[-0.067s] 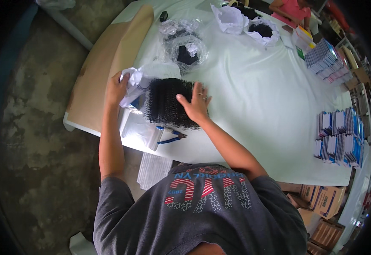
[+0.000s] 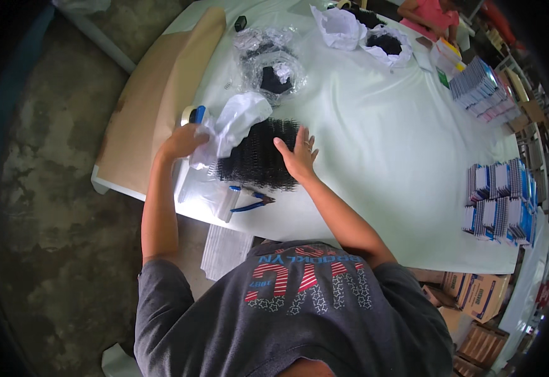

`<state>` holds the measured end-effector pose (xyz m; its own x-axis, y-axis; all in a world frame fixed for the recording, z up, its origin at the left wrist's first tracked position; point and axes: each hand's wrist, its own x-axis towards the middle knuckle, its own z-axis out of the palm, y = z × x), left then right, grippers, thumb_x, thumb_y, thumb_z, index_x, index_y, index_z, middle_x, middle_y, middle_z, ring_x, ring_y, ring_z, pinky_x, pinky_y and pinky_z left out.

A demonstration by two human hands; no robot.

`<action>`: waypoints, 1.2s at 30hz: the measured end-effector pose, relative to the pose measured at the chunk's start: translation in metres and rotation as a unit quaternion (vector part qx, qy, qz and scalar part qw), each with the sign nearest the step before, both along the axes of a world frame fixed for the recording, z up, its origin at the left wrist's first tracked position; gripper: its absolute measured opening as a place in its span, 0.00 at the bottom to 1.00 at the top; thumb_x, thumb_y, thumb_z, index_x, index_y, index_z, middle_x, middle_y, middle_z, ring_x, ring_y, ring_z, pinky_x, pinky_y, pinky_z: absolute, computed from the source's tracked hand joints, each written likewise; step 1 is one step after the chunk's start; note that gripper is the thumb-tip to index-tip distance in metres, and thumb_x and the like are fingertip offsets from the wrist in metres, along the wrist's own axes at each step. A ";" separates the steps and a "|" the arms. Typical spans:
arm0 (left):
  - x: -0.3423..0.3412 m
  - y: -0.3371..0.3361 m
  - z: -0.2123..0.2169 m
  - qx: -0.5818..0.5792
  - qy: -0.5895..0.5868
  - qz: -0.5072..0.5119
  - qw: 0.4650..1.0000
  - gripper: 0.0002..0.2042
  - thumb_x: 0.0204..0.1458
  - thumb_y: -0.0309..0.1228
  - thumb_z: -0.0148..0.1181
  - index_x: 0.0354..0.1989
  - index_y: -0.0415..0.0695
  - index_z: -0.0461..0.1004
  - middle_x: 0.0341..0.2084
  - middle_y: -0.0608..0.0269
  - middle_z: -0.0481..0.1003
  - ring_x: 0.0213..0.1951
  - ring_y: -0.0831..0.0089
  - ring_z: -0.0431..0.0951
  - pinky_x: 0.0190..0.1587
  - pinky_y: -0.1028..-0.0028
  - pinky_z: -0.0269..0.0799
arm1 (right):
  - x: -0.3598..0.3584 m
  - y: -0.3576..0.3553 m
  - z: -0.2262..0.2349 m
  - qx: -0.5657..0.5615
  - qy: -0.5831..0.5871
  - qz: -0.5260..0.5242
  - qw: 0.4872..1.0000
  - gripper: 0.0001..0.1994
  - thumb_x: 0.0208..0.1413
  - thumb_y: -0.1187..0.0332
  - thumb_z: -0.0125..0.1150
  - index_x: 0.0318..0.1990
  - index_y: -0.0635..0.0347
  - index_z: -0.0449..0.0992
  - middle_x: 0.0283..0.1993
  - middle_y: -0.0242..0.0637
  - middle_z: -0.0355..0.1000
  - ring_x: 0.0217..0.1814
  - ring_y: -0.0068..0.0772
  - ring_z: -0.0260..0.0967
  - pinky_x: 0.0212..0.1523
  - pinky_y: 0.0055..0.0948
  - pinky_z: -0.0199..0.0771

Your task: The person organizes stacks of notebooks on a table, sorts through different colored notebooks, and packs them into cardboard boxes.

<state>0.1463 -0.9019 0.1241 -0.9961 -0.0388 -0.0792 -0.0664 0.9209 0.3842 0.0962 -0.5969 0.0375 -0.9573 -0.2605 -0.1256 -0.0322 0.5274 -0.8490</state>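
Observation:
A pile of black spiral binding coils lies on the white-covered table in front of me. My left hand is closed on a crumpled white plastic bag, which hangs over the left and far part of the coils. My right hand rests against the pile's right side, fingers spread and thumb over the top. A pair of blue-handled pliers lies just on the near side of the coils. Beyond my left hand sits a tape roll with a blue part, partly covered by the bag.
Clear plastic bags with black contents lie farther back. White bags stand at the far edge, near a person in pink. Brown board covers the left side. Stacked spiral notebooks line the right edge.
My left hand has moved a little right and nearer, and the white bag now spreads over part of the coils. The tape roll has come into view. My right hand has shifted slightly right.

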 end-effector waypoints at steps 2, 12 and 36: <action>-0.007 0.024 0.026 0.048 -0.097 0.016 0.994 0.21 0.47 0.37 0.57 0.46 0.35 0.71 0.36 0.53 0.76 0.36 0.65 0.76 0.39 0.67 0.70 | -0.005 0.014 -0.010 -0.017 -0.026 -0.017 0.999 0.50 0.48 0.34 0.46 0.66 0.67 0.36 0.70 0.56 0.32 0.72 0.57 0.22 0.66 0.53 0.19; -0.051 0.076 0.000 -0.030 0.063 0.165 0.984 0.22 0.51 0.48 0.51 0.42 0.39 0.74 0.35 0.45 0.75 0.42 0.57 0.76 0.44 0.62 0.69 | 0.025 -0.006 -0.017 -0.201 -0.124 0.002 0.972 0.58 0.43 0.35 0.54 0.64 0.71 0.28 0.68 0.61 0.20 0.72 0.55 0.13 0.68 0.46 0.20; -0.030 -0.019 0.058 0.119 0.165 0.161 0.966 0.09 0.51 0.29 0.56 0.34 0.34 0.74 0.24 0.61 0.75 0.27 0.76 0.72 0.31 0.76 0.68 | 0.059 0.006 -0.030 -0.317 0.012 -0.064 0.946 0.41 0.54 0.55 0.54 0.66 0.67 0.37 0.70 0.55 0.31 0.73 0.46 0.24 0.69 0.36 0.27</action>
